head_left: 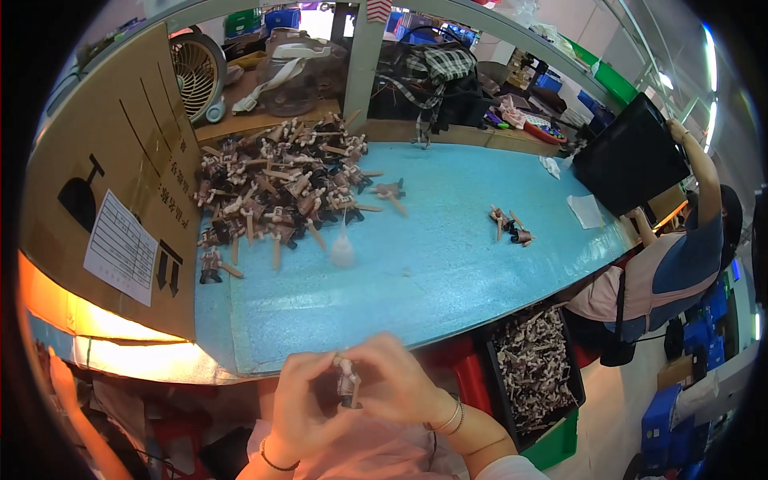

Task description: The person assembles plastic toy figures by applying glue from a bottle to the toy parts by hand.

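Observation:
Close to my body, just off the table's near edge, a small toy figure (347, 379) with a pale upper part and dark base is held upright between both hands. My left hand (302, 400) pinches it from the left, fingers curled. From the other side my right hand (392, 380) grips it with thumb and bent fingers. A large pile of similar brown and white figures (280, 184) covers the far left of the blue table (384, 296). Beside that pile stands a small translucent bottle with a thin nozzle (342, 250).
A few figures (510, 226) lie at the table's right. A tall cardboard box (120, 192) walls off the left. Below right, a black crate (538, 368) is full of figures. Another person (680, 264) holds a black bin (632, 156). A fan (198, 76) stands behind.

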{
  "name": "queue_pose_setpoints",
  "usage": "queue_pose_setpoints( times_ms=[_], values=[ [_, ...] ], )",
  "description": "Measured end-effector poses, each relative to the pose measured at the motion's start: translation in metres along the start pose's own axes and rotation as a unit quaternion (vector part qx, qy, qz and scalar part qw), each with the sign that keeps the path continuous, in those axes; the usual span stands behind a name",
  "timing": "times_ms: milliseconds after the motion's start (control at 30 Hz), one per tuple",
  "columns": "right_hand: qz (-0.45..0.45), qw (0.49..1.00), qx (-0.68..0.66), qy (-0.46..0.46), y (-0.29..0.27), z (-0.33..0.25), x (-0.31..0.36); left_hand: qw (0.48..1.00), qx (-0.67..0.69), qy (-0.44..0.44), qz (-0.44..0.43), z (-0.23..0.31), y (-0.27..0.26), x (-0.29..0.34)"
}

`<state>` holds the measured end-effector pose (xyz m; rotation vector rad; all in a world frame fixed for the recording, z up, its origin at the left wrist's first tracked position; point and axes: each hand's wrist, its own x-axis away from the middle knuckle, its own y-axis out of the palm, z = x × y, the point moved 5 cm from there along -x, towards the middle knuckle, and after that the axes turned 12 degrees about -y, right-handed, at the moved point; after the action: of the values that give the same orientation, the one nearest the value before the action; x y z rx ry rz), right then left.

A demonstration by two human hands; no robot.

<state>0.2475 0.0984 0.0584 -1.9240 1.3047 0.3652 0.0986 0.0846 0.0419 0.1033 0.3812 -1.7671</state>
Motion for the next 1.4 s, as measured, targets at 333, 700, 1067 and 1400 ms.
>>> queue_pose_setpoints(
  times_ms=[333, 700, 1067, 1400],
  values=[
    [-0.031, 0.999, -0.012, -0.005, 0.0, 0.011, 0.002, 0.994, -0.112, 0.005, -0.004, 0.001, -0.004, -0.008],
    [-0.101, 0.987, 0.118, 0.051, -0.024, 0.031, 0.012, 0.988, -0.147, -0.025, -0.033, -0.001, 0.011, -0.019],
    [-0.03, 0.869, 0.493, 0.038, -0.194, 0.143, 0.006, 0.797, -0.552, -0.07, 0.235, -0.041, -0.113, -0.082],
    [-0.008, 0.815, 0.564, 0.129, -0.256, 0.19, 0.036, 0.812, -0.551, -0.069, 0.179, -0.044, -0.098, -0.07]
  ],
)
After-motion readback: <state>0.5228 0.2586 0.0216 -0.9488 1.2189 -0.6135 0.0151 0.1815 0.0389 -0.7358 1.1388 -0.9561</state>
